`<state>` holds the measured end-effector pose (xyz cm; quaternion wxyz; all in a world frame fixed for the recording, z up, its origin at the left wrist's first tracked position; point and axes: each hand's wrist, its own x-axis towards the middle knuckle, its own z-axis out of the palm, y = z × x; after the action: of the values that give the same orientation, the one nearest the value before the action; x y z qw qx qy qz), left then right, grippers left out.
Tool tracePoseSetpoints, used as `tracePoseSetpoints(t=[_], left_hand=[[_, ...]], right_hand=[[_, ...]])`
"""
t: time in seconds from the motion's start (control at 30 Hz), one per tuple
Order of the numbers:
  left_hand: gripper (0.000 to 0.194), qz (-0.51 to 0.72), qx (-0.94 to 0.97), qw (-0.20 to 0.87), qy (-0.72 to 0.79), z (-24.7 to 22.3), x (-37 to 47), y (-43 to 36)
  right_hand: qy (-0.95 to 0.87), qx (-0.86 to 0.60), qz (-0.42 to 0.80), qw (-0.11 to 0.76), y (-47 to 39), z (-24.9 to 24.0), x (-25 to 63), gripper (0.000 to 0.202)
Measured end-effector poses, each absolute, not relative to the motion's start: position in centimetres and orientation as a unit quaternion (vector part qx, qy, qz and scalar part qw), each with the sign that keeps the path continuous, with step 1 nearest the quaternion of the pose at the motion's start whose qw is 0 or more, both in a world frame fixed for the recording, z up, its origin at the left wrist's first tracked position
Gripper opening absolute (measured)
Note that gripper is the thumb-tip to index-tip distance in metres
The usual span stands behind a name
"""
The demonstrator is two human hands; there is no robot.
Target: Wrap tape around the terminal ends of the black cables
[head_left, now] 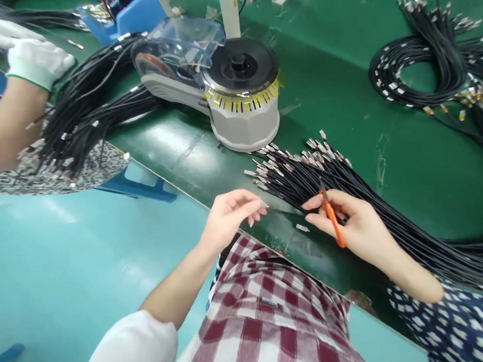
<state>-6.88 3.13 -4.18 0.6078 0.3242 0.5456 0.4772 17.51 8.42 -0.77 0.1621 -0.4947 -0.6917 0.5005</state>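
A tape dispenser (245, 117) is carried by the green table (326, 98). Black cables (375, 207) are laid nearby — another bundle (446, 62), coiled.

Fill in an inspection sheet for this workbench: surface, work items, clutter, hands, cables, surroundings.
Surface: green tabletop, shiny in places, with scuff marks.
Work items: orange-handled snips; thin dark strand stretched between the hands.
Clutter: one small connector end lying on the tabletop between the hands.
Hands: left hand pinches the strand's end; right hand holds the snips, blade pointing away from the wearer.
Cables: black bundle with metallic ends, partly behind the right hand; coiled bundle at far right; another bundle at left.
Surroundings: grey round-topped machine with yellow strips; co-worker's gloved hand; blue stool.
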Motion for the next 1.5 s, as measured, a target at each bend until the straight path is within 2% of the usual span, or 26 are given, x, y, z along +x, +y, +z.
tracePoseSetpoints(t=[0.3, 0.57, 0.63, 0.8, 0.9, 0.97, 1.07, 1.37, 1.5], left_hand=[[0.018, 0.467, 0.188, 0.720, 0.478, -3.8, -7.5, 2.9], [0.022, 0.462, 0.212, 0.709, 0.488, -3.7, -7.5, 2.4], [0.018, 0.462, 0.306, 0.627, 0.548, -3.8, -7.4, 2.0], [0.006, 0.382, 0.607, 0.241, 0.654, -4.2, -7.1, 1.5], [0.015, 0.326, 0.662, 0.129, 0.662, -4.6, -6.7, 2.2], [0.021, 0.304, 0.685, 0.096, 0.655, -4.9, -6.3, 2.9], [0.015, 0.282, 0.727, 0.115, 0.616, -5.5, -5.7, 3.9], [0.031, 0.253, 0.823, 0.136, 0.490, -6.4, -5.9, 6.1], [0.026, 0.299, 0.804, 0.226, 0.461, -5.2, -5.9, 5.5]], right_hand=[[-0.679, -0.469, 0.540, 0.163, 8.6, -2.3, 14.4, 0.029], [-0.683, -0.479, 0.528, 0.160, 8.6, -2.8, 14.4, 0.026], [-0.688, -0.487, 0.512, 0.163, 8.8, -2.5, 14.7, 0.026], [-0.687, -0.532, 0.457, 0.191, 9.5, -1.3, 16.0, 0.025], [-0.676, -0.543, 0.460, 0.193, 9.6, -1.3, 16.5, 0.024], [-0.671, -0.547, 0.462, 0.191, 9.5, -1.5, 16.7, 0.025], [-0.669, -0.548, 0.464, 0.192, 9.3, -1.9, 16.8, 0.025], [-0.706, -0.536, 0.430, 0.173, 9.2, -2.4, 17.1, 0.021], [-0.734, -0.510, 0.419, 0.158, 8.6, -2.2, 17.1, 0.026]])
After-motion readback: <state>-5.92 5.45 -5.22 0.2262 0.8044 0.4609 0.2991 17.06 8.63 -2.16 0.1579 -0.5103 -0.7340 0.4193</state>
